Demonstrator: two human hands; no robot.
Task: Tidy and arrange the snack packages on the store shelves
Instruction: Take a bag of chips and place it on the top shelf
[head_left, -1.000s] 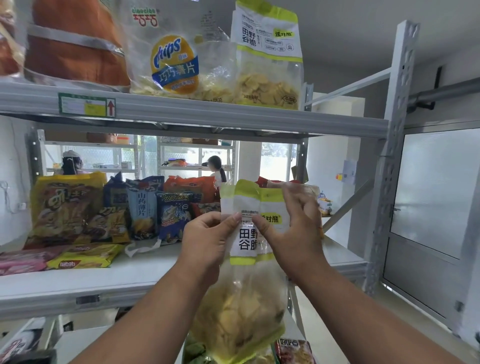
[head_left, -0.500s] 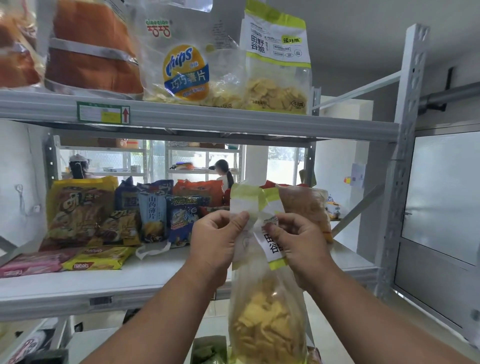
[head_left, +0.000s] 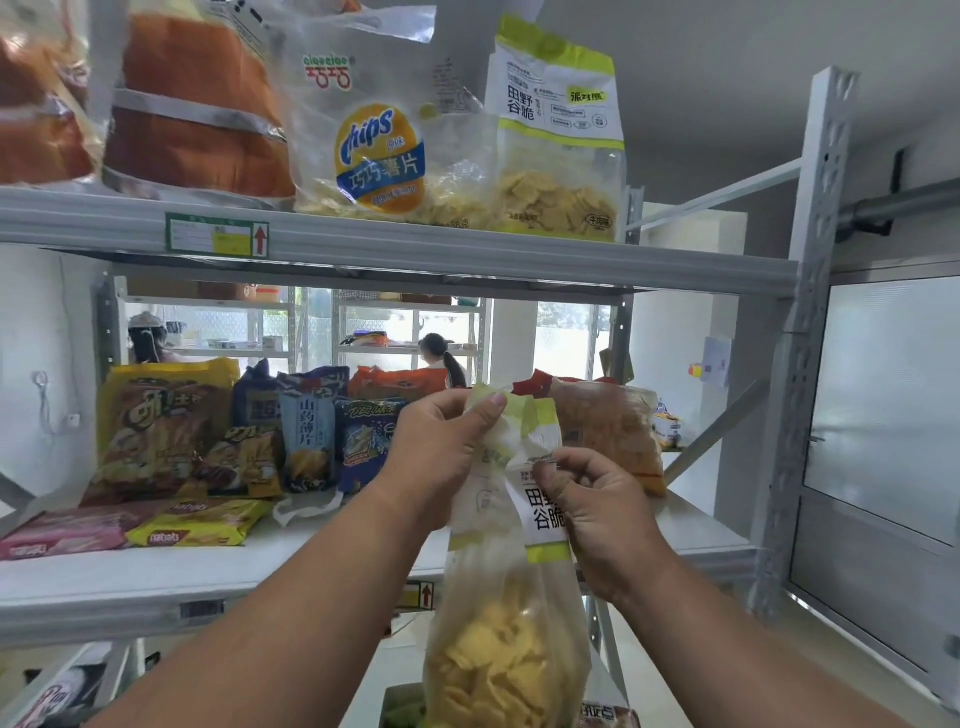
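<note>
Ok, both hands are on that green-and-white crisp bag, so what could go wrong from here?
The left hand and right hand pinch only the crumpled top of the clear green-and-white crisp bag, so the heavy crisp-filled bottom hangs free; the film might tear or slip. Lifted to the grey metal upper shelf, it could knock the matching green-and-white bag standing at the edge.

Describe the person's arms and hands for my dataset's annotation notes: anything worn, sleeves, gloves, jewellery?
Both forearms are bare right to the lower edge of the picture; no sleeves show. The left hand and the right hand wear no gloves, and no rings, watch or wristband are visible. The fingernails that show are short and unpainted. No markings can be seen.
</note>
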